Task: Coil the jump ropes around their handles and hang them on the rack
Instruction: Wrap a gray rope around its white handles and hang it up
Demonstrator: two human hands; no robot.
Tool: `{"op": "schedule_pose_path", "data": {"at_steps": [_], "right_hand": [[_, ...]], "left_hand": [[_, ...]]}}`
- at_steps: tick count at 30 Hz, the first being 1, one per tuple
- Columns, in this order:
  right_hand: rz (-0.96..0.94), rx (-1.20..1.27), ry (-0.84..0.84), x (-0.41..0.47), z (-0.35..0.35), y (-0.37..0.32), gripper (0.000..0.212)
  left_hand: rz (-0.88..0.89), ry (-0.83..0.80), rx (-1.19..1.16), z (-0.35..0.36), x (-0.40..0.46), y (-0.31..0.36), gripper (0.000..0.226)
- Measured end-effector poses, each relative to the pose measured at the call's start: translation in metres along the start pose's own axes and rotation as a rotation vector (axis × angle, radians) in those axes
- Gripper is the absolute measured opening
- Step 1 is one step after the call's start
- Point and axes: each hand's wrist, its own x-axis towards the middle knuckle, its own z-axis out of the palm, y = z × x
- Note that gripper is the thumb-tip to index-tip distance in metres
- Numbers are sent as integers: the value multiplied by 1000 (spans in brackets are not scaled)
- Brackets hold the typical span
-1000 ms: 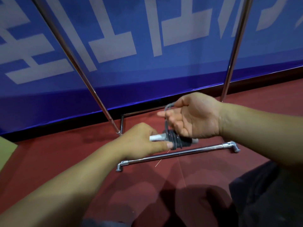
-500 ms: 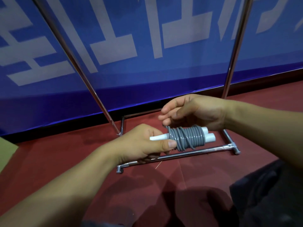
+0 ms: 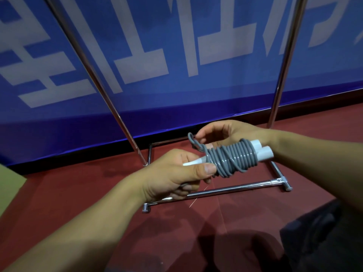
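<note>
Grey rope (image 3: 231, 160) coiled round white handles (image 3: 322, 152); left hand (image 3: 176, 173) grips them, right hand (image 3: 222, 132) pinches the end loop; hanging on rack (image 3: 279, 91) remains.

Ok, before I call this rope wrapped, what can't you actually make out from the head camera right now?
- Top of the rack: its uprights run off the upper frame edge, so no hanging bar or hook shows.
- Near ends of the white handles: covered by the left hand.
- Rope tail: the loop by the right hand shows, but whether it is tucked under a coil is hidden by the fingers.
- Other jump ropes: none in frame.
</note>
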Motion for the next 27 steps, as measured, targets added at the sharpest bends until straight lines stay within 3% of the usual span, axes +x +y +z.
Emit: {"op": "schedule_pose_path", "data": {"at_steps": [12,17,23,27], "right_hand": [[-320,-69,243,-2,19,-15,28],[-310,-75,130,-4,22,-16,24],[-282,-120,-76,-17,31,-24,13],[-269,-183,-158,-19,41,-30,19]], "left_hand": [[-10,-2,-159,0,-1,2,29],[-11,-118,-262,-2,0,0,44],[22,-155,-437,-4,0,1,43],[39,-148,-468,-5,-1,1,43]]}}
